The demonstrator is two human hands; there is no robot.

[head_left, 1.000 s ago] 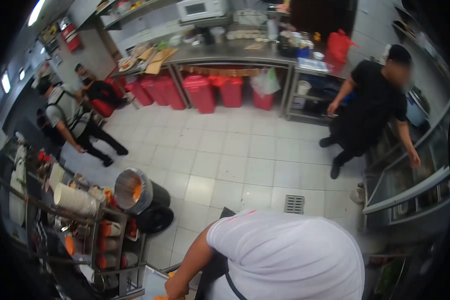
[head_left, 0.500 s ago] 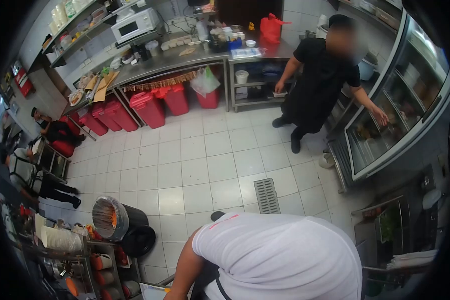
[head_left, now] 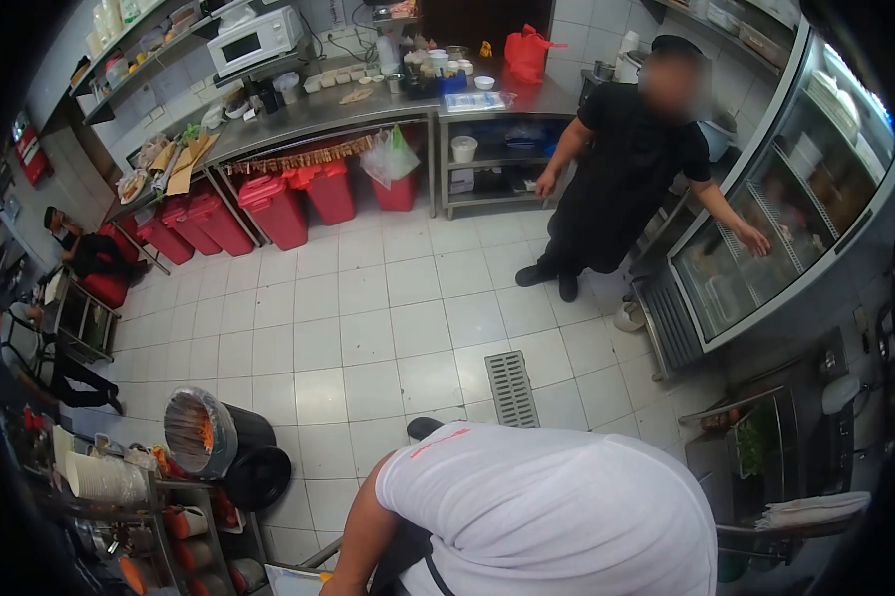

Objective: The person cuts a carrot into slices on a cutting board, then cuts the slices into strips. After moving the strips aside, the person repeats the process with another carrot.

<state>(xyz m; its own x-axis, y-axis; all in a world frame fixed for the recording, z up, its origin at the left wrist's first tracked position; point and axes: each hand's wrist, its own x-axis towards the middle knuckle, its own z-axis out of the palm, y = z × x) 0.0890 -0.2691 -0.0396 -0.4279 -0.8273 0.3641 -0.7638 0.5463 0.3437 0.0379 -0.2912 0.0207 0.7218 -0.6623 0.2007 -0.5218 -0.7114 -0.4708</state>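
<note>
Neither my left hand nor my right hand shows. A person in a white shirt (head_left: 557,507) bends across the bottom of the view, head out of sight. That person's bare forearm (head_left: 368,531) reaches down to the bottom edge, beside a small yellow thing (head_left: 325,576); the fingers are cut off. At the upper right a person in black (head_left: 621,174) stands with one arm stretched to the glass-doored fridge (head_left: 780,209); the other hand (head_left: 546,183) hangs near the steel shelving.
A lined bin (head_left: 197,437) and round black lid (head_left: 258,479) stand lower left, near stacked plates (head_left: 110,479). Red bins (head_left: 274,212) sit under the steel counter (head_left: 338,114). A drain grate (head_left: 511,389) lies in the floor. Two people are at far left.
Most of the room has shifted left in the view, and the person at far left is now more cut off. The person in black still reaches to the fridge.
</note>
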